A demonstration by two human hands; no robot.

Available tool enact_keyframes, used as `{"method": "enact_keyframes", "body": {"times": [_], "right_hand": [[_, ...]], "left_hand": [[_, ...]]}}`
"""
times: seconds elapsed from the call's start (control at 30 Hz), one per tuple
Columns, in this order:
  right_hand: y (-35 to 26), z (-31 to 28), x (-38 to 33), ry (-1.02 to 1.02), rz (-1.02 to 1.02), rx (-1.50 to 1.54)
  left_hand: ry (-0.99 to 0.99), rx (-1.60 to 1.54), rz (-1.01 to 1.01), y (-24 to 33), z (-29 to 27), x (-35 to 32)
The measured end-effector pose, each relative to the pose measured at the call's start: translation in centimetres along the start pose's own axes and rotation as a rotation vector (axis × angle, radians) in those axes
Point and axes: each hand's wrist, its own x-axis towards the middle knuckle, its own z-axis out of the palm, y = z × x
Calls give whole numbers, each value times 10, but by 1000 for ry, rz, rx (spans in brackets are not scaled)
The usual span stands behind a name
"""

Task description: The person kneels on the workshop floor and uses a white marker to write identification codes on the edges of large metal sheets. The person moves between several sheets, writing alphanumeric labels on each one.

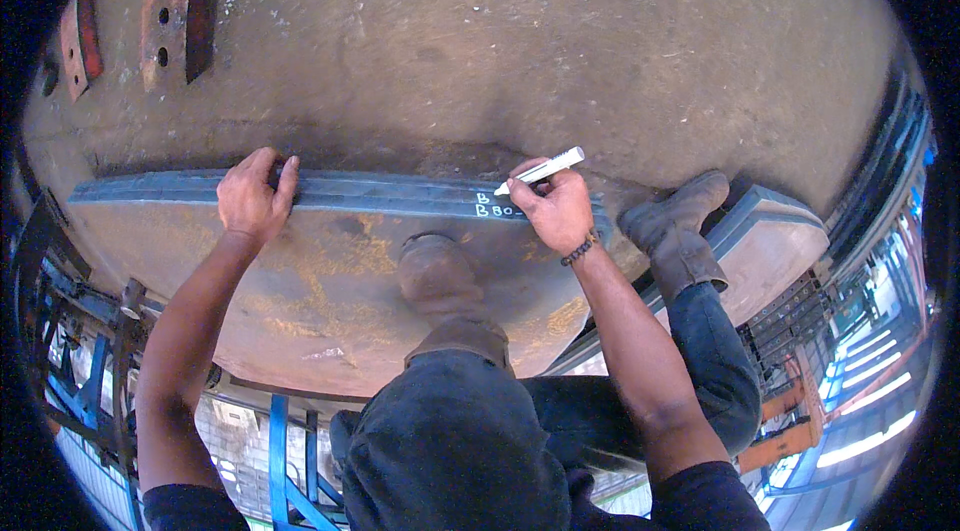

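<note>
Your left hand (257, 196) rests on the layered blue-grey edge (380, 193) of a stack of big metal plates (330, 261), its fingers bent over the edge and its thumb held apart from them. Your right hand (553, 206), well to the right along that same edge, pinches a white marker (545, 171) between thumb and fingers, its tip pointing left and down at the edge; you cannot tell whether it touches. The edge runs on left past your left hand to a narrow end, and stops just right of your right hand. Beyond both hands spreads a wide stretch of brown floor (480, 61), flecked with pale bits. Far ahead and left of your left hand lie two rusty metal strips (168, 21) with holes. Nearer you, between your forearms, one boot (437, 271) stands on the plates; the other boot (672, 226) is just right of your right hand, with a smaller plate stack (765, 251) farther right. Just left of the marker tip, white handwriting (490, 209) sits on the edge in two short rows, the lower one longer. Dark print on the marker's barrel is too small to read.
</note>
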Motion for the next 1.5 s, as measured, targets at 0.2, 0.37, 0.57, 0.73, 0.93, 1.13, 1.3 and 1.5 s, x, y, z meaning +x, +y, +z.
{"method": "enact_keyframes", "body": {"times": [0.2, 0.37, 0.57, 0.73, 0.93, 1.13, 1.3, 1.5], "right_hand": [[-1, 1, -2, 23, -5, -27], [3, 3, -2, 21, -12, -44], [2, 5, -1, 9, -14, -29], [7, 3, -1, 0, -31, -19], [8, 1, -1, 1, -19, -35], [-2, 0, -4, -26, -63, -30], [0, 3, -3, -12, -19, 33], [3, 2, -3, -1, -13, 16]], "left_hand": [[-11, 22, -5, -3, 0, 0], [-28, 13, -28, 1, -2, 0], [0, 9, -6, 0, -1, 0], [10, 7, -6, 1, -1, 2], [2, 5, -1, -2, 0, 0], [27, 12, 19, -2, 0, -1], [-7, 13, -11, 1, -3, 0], [7, 18, 7, -1, -1, 0]]}}
